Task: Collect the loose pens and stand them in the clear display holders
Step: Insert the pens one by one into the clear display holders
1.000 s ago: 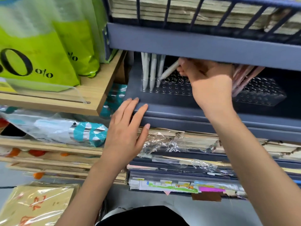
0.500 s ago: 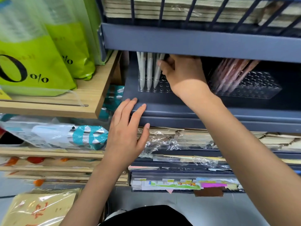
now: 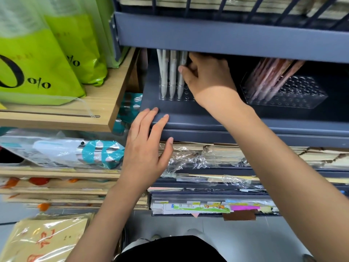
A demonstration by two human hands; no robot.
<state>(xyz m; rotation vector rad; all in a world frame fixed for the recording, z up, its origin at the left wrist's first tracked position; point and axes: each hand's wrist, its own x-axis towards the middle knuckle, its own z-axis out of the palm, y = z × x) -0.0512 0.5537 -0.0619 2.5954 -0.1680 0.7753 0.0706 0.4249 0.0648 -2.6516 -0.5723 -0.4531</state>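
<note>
Several white pens (image 3: pixel 171 72) stand in the clear holder (image 3: pixel 186 95), upper centre of frame. My right hand (image 3: pixel 207 76) pinches the rightmost pen (image 3: pixel 181 86), at its left side; my left hand (image 3: pixel 145 148) rests flat on the shelf edge (image 3: pixel 245 129).

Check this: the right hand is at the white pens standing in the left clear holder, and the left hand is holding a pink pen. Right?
Not quite. In the head view the left hand holds nothing; it rests open on the front edge of the grey shelf. The right hand is indeed at the white pens standing in the left clear holder.
</note>
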